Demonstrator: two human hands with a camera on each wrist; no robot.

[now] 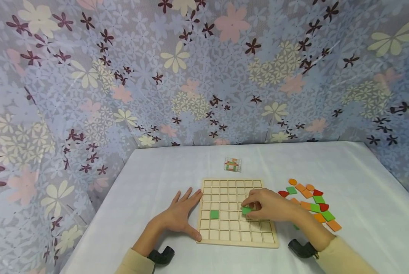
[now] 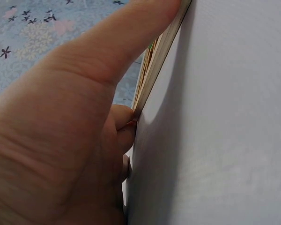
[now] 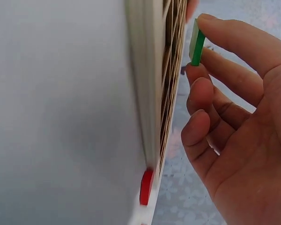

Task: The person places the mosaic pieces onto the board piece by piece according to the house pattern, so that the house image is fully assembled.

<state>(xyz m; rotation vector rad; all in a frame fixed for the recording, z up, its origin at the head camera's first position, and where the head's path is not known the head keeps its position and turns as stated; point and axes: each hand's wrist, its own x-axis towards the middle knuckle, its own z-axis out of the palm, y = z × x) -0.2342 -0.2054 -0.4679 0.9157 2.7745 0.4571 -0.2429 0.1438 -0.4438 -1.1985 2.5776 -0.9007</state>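
A wooden grid board (image 1: pixel 238 242) with square cells lies on the white table. One green square tile (image 1: pixel 214 214) sits in a cell on its left side. My right hand (image 1: pixel 269 205) pinches another green square tile (image 1: pixel 246 210) between thumb and fingers, over the board's right half. In the right wrist view that green tile (image 3: pixel 197 43) is held on edge, apart from the board. My left hand (image 1: pixel 180 215) has its fingers spread, with thumb and fingertips touching the board's left edge. The left wrist view shows the thumb (image 2: pixel 107 42) against the board's side (image 2: pixel 159 61).
Right of the board lie loose tiles: orange squares (image 1: pixel 334 225), green squares (image 1: pixel 328 215), orange circles (image 1: pixel 292 182) and red quarter-round pieces (image 1: pixel 324 207). A small pattern card (image 1: pixel 232 164) lies behind the board. A flowered curtain (image 1: pixel 204 76) hangs beyond the table (image 1: pixel 156 171).
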